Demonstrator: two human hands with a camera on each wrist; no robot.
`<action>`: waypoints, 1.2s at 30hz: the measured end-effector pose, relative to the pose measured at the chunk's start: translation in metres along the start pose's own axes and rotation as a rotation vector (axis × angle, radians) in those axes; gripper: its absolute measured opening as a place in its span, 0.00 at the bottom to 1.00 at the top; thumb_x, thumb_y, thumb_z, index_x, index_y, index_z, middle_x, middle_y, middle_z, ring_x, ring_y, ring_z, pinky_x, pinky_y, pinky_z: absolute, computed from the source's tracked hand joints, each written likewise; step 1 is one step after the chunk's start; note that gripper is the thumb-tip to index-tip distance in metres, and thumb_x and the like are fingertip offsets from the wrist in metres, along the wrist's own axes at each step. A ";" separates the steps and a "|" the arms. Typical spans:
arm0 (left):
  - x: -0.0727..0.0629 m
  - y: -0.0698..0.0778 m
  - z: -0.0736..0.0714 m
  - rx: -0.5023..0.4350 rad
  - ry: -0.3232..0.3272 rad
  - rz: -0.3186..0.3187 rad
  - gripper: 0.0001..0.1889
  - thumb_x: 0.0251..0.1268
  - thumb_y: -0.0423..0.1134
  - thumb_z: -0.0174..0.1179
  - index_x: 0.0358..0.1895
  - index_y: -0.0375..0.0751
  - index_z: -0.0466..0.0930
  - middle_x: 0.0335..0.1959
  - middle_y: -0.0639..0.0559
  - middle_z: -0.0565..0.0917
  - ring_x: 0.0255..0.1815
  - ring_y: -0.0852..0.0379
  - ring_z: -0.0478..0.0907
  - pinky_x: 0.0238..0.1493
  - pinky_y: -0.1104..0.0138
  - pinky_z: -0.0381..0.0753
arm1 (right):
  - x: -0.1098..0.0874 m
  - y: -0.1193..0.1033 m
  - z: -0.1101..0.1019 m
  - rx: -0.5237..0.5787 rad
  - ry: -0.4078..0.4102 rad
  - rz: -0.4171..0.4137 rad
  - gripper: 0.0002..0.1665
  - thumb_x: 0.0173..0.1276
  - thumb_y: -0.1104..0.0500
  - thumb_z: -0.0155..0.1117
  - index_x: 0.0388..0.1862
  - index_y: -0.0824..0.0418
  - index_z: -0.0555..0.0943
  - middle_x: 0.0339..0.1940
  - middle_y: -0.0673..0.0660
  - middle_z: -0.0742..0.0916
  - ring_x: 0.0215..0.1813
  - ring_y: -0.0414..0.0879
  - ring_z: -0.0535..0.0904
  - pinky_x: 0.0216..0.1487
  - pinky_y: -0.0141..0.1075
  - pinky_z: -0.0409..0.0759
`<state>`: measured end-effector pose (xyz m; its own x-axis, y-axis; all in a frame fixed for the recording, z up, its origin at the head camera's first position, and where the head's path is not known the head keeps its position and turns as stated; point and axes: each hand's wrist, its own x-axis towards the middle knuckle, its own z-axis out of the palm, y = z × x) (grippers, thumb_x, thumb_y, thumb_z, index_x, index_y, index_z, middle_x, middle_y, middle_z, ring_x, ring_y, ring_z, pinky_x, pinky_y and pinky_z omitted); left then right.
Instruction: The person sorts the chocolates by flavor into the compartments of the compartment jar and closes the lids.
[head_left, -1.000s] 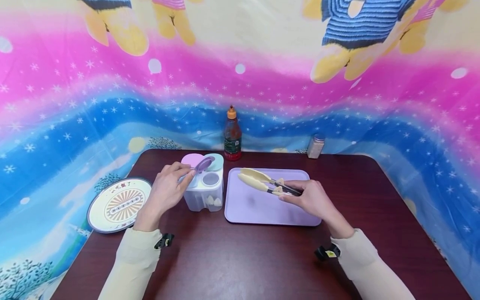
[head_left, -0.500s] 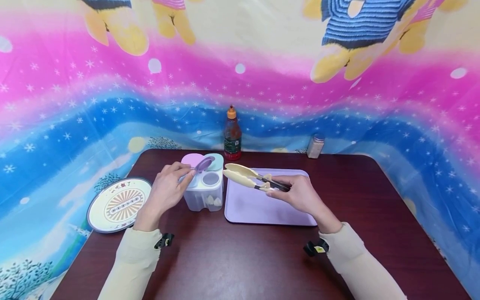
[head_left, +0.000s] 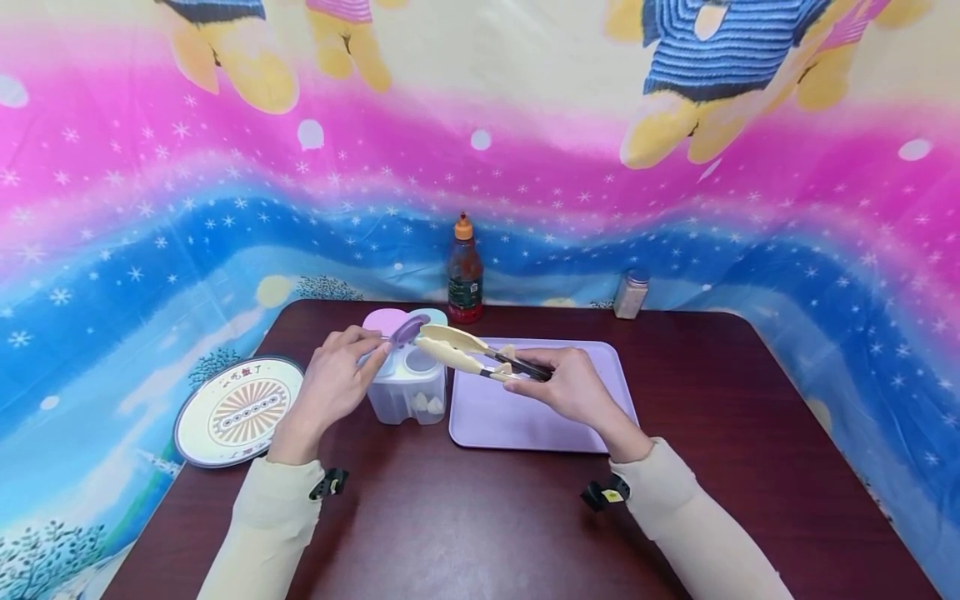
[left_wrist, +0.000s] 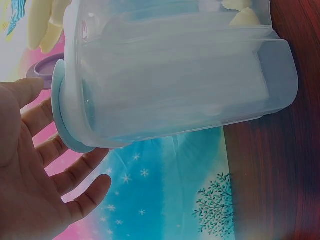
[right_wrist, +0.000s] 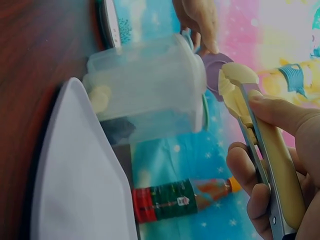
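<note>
In the head view my left hand pinches the raised purple lid of a clear storage box. Its round opening beneath is uncovered. Several pale pieces, like garlic cloves, lie at the bottom of the box. My right hand grips a pair of tongs with cream tips. Those tips hover over the opening, slightly apart, and nothing visible is between them. The right wrist view shows the tongs tilted, thumb on one arm and fingers round the other. In the left wrist view a light blue lid is closest to the fingers.
Right of the box lies a lilac tray. A patterned plate sits at the table's left edge. Behind stand a red sauce bottle with an orange cap and a small seasoning jar. A printed cloth hangs round the dark table.
My right hand has carried the tongs leftward, from above the tray to above the uncovered opening. My left hand and the purple lid have stayed in place.
</note>
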<state>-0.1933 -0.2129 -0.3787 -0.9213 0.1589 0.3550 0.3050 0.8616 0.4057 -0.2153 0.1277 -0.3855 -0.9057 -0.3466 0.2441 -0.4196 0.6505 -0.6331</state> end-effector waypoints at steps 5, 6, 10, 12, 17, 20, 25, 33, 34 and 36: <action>0.000 0.000 0.000 -0.001 -0.006 -0.006 0.23 0.78 0.53 0.49 0.57 0.38 0.84 0.59 0.42 0.82 0.60 0.39 0.74 0.59 0.44 0.71 | 0.001 -0.003 0.011 0.011 -0.007 0.018 0.30 0.53 0.44 0.80 0.56 0.48 0.87 0.48 0.52 0.91 0.37 0.41 0.80 0.27 0.33 0.72; 0.000 0.000 0.000 -0.002 -0.007 -0.008 0.24 0.78 0.53 0.49 0.57 0.38 0.84 0.59 0.42 0.81 0.60 0.39 0.73 0.59 0.44 0.71 | 0.002 -0.003 0.013 0.011 -0.010 0.023 0.30 0.54 0.43 0.80 0.56 0.48 0.86 0.48 0.52 0.91 0.37 0.41 0.80 0.26 0.33 0.72; 0.000 0.000 0.000 -0.005 -0.007 -0.007 0.24 0.78 0.53 0.49 0.57 0.38 0.84 0.59 0.42 0.82 0.60 0.39 0.73 0.59 0.44 0.71 | 0.003 -0.004 0.017 0.006 -0.002 0.028 0.30 0.53 0.43 0.80 0.56 0.47 0.86 0.48 0.51 0.91 0.36 0.41 0.79 0.26 0.33 0.71; 0.000 0.000 0.000 -0.004 -0.005 -0.005 0.24 0.78 0.53 0.49 0.57 0.38 0.84 0.59 0.42 0.82 0.60 0.40 0.74 0.59 0.44 0.71 | 0.003 -0.005 0.019 0.001 0.009 0.024 0.30 0.53 0.44 0.80 0.56 0.47 0.86 0.47 0.50 0.91 0.35 0.41 0.78 0.26 0.33 0.70; 0.000 0.000 0.000 -0.006 0.002 -0.004 0.23 0.78 0.53 0.49 0.56 0.38 0.84 0.58 0.43 0.82 0.60 0.40 0.74 0.59 0.44 0.71 | 0.003 -0.006 0.024 0.004 0.030 0.016 0.30 0.52 0.45 0.81 0.55 0.47 0.87 0.46 0.51 0.91 0.34 0.41 0.78 0.26 0.32 0.71; 0.000 0.001 0.000 -0.005 0.010 -0.002 0.23 0.78 0.52 0.50 0.56 0.38 0.85 0.58 0.42 0.82 0.60 0.40 0.74 0.58 0.44 0.71 | 0.003 -0.005 0.027 0.002 0.036 0.013 0.30 0.52 0.45 0.80 0.55 0.47 0.87 0.47 0.51 0.91 0.34 0.40 0.79 0.28 0.32 0.71; 0.000 0.001 0.000 -0.006 0.015 -0.002 0.22 0.77 0.52 0.51 0.55 0.38 0.85 0.58 0.42 0.82 0.59 0.40 0.74 0.58 0.44 0.71 | 0.002 -0.006 0.028 -0.002 0.038 0.016 0.30 0.52 0.44 0.80 0.56 0.47 0.87 0.48 0.51 0.91 0.34 0.40 0.79 0.28 0.32 0.71; 0.000 0.001 0.001 -0.007 0.006 -0.011 0.23 0.77 0.52 0.50 0.56 0.38 0.85 0.58 0.43 0.82 0.60 0.40 0.74 0.59 0.44 0.70 | -0.001 -0.002 0.020 -0.021 0.004 0.062 0.32 0.53 0.40 0.79 0.58 0.44 0.85 0.47 0.50 0.91 0.33 0.41 0.77 0.26 0.34 0.70; 0.000 0.001 0.001 -0.007 0.006 -0.011 0.23 0.77 0.52 0.50 0.56 0.38 0.85 0.58 0.43 0.82 0.60 0.40 0.74 0.59 0.44 0.70 | -0.001 -0.001 0.019 -0.025 0.006 0.065 0.32 0.53 0.40 0.79 0.58 0.44 0.85 0.48 0.50 0.91 0.33 0.41 0.77 0.26 0.34 0.70; 0.000 0.000 0.001 -0.006 0.006 -0.011 0.23 0.77 0.52 0.50 0.56 0.38 0.85 0.58 0.43 0.82 0.60 0.40 0.74 0.59 0.44 0.70 | -0.003 0.003 0.014 -0.029 0.016 0.061 0.33 0.53 0.40 0.79 0.58 0.44 0.85 0.48 0.51 0.91 0.33 0.42 0.77 0.26 0.34 0.70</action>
<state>-0.1933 -0.2122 -0.3795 -0.9232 0.1467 0.3553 0.2962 0.8606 0.4143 -0.2129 0.1210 -0.3988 -0.9305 -0.2951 0.2170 -0.3646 0.6894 -0.6260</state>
